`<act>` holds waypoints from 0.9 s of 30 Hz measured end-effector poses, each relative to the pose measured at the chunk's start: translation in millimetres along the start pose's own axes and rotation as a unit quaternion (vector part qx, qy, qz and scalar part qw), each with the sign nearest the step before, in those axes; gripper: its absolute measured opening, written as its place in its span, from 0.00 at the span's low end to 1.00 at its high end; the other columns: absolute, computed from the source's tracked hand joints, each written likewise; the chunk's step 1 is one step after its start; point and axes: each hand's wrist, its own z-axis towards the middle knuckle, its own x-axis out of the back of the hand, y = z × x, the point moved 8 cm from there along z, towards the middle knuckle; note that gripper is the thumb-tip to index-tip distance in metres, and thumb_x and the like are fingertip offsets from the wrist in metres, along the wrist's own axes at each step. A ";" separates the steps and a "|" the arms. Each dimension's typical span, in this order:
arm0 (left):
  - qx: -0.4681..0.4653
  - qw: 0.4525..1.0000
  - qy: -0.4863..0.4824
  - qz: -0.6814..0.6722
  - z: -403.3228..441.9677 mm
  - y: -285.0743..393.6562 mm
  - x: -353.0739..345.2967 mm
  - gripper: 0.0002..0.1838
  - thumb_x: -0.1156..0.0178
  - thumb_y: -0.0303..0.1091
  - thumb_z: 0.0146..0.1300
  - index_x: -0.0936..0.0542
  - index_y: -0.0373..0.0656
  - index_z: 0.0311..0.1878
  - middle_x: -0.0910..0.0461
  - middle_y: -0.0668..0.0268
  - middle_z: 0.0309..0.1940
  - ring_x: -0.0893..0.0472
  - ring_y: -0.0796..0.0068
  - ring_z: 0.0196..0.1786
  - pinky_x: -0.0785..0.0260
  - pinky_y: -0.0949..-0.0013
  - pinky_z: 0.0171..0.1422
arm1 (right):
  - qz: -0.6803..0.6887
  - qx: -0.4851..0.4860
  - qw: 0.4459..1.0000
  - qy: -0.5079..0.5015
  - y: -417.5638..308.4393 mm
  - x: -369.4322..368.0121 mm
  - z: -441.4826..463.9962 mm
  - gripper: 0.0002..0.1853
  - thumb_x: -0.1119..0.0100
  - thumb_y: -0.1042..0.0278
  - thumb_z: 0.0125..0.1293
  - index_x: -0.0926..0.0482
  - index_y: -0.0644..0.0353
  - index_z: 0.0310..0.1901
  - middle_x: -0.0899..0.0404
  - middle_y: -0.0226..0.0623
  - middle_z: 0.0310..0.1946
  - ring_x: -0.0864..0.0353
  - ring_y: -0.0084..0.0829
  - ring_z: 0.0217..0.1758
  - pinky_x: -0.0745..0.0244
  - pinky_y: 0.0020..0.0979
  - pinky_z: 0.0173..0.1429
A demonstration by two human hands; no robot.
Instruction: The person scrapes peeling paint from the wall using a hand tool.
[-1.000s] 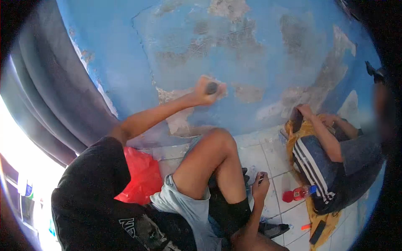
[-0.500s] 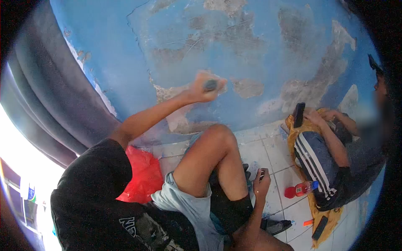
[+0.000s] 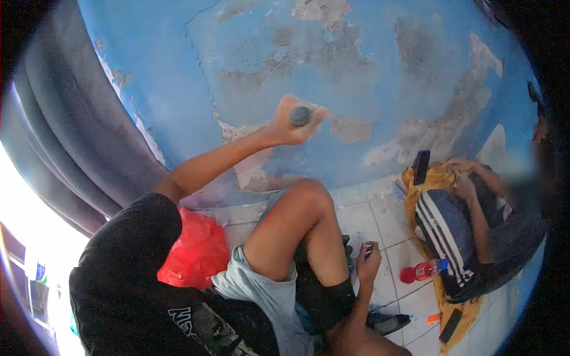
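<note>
My left hand point(image 3: 295, 127) is raised against the peeling blue wall point(image 3: 154, 71). Its fingers wrap round a dark handle point(image 3: 300, 116) whose round butt end faces me; the tool's other end is hidden behind the hand. Bare grey patches point(image 3: 351, 129) show in the paint close by. Lower down, beside my bent knee point(image 3: 312, 199), my right hand point(image 3: 368, 267) is closed round a small dark object point(image 3: 369, 251) that I cannot identify.
Beside me on the tiled floor point(image 3: 380, 219) lies a red plastic bag point(image 3: 199, 246). A red bottle with a blue cap point(image 3: 423, 272) is near another person point(image 3: 484, 237), who sits at right by yellow cloth point(image 3: 442, 173). A grey curtain point(image 3: 59, 118) hangs at left.
My left hand stays at nearly the same spot on the wall, with the handle's end less blurred now. The other person's hands have shifted over the yellow cloth.
</note>
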 end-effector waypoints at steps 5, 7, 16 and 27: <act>-0.002 0.992 -0.102 0.075 -21.7 -38.7 -33.6 0.13 0.43 0.32 0.59 0.25 0.40 0.19 0.34 0.55 0.13 0.35 0.71 0.13 0.40 0.67 0.21 | -0.010 0.015 1.000 -0.015 -5.7 1.1 -1.8 0.12 0.50 0.62 0.66 0.28 0.64 0.36 0.25 0.45 0.24 0.23 0.40 0.25 0.29 0.37 0.31; -0.043 0.992 -0.041 0.115 -10.3 -4.5 -17.2 0.10 0.42 0.31 0.58 0.23 0.40 0.22 0.33 0.56 0.13 0.35 0.70 0.14 0.39 0.66 0.23 | -0.018 0.002 1.000 -0.004 -3.7 1.5 -2.6 0.12 0.50 0.62 0.66 0.28 0.64 0.36 0.25 0.46 0.25 0.23 0.40 0.25 0.29 0.37 0.32; -0.028 0.999 0.019 0.027 -24.2 -8.3 -9.1 0.06 0.42 0.31 0.58 0.19 0.42 0.29 0.22 0.58 0.21 0.24 0.69 0.21 0.33 0.67 0.26 | -0.028 0.024 0.999 0.021 -5.7 4.2 -2.3 0.08 0.48 0.68 0.65 0.29 0.65 0.36 0.25 0.43 0.22 0.24 0.35 0.21 0.30 0.33 0.28; -0.051 0.968 -0.164 -0.184 -44.3 38.5 -104.5 0.12 0.36 0.40 0.49 0.20 0.42 0.31 0.25 0.60 0.18 0.27 0.59 0.22 0.34 0.64 0.28 | -0.016 -0.025 0.999 -0.012 2.5 5.8 -1.4 0.11 0.49 0.64 0.65 0.28 0.65 0.38 0.25 0.46 0.25 0.24 0.37 0.25 0.30 0.36 0.31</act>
